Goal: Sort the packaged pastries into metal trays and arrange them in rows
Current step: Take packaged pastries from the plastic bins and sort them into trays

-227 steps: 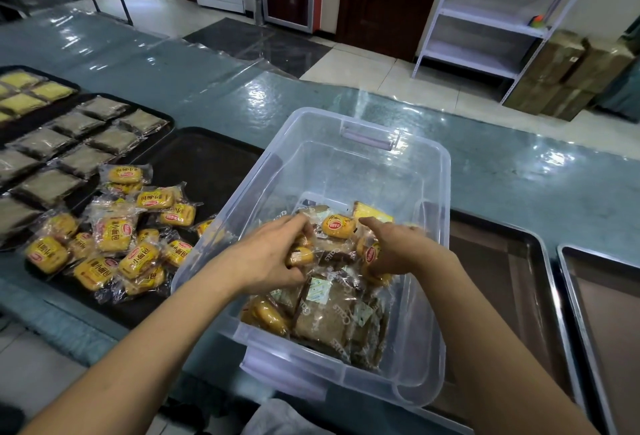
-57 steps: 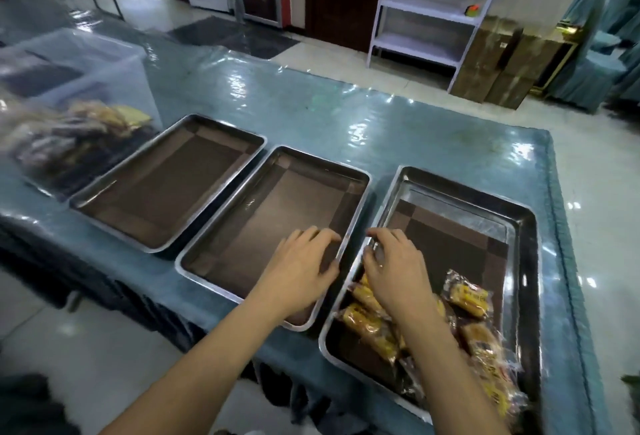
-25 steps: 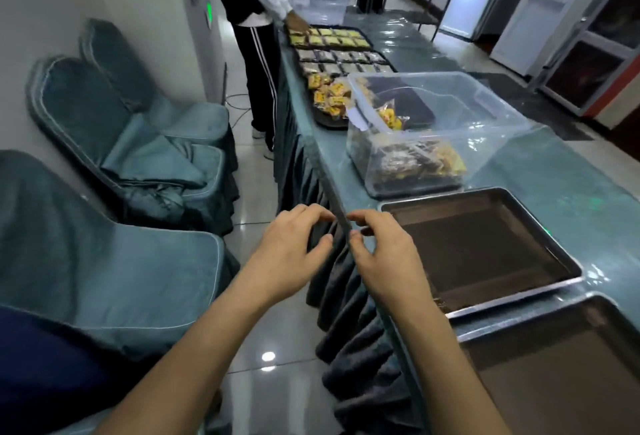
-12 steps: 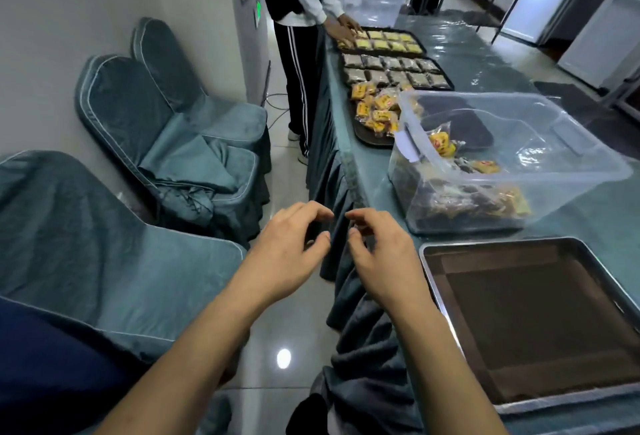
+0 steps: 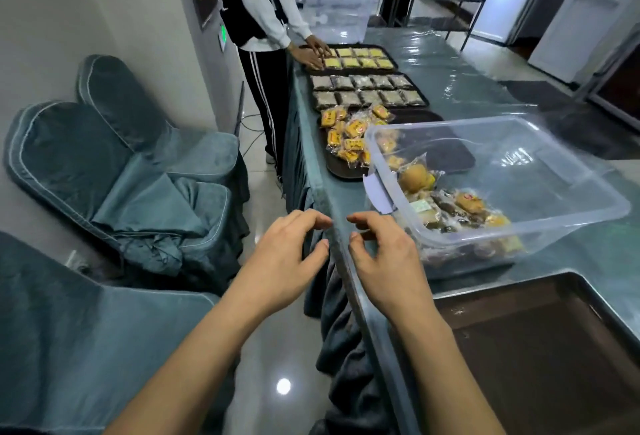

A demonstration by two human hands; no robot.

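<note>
Head view: left hand (image 5: pixel 284 261) and right hand (image 5: pixel 384 261) hover side by side over the table (image 5: pixel 457 88) edge, fingers loosely curled, holding nothing. Mixed pastries (image 5: pixel 450 206) lie in the clear bin (image 5: pixel 519 171) just right of the right hand. Empty tray (image 5: pixel 540 344) sits near the right forearm. Yellow packs (image 5: pixel 349 137) lie heaped beyond the bin

Teal-covered chairs (image 5: pixel 138 157) line a grey wall (image 5: pixel 69 19).
</note>
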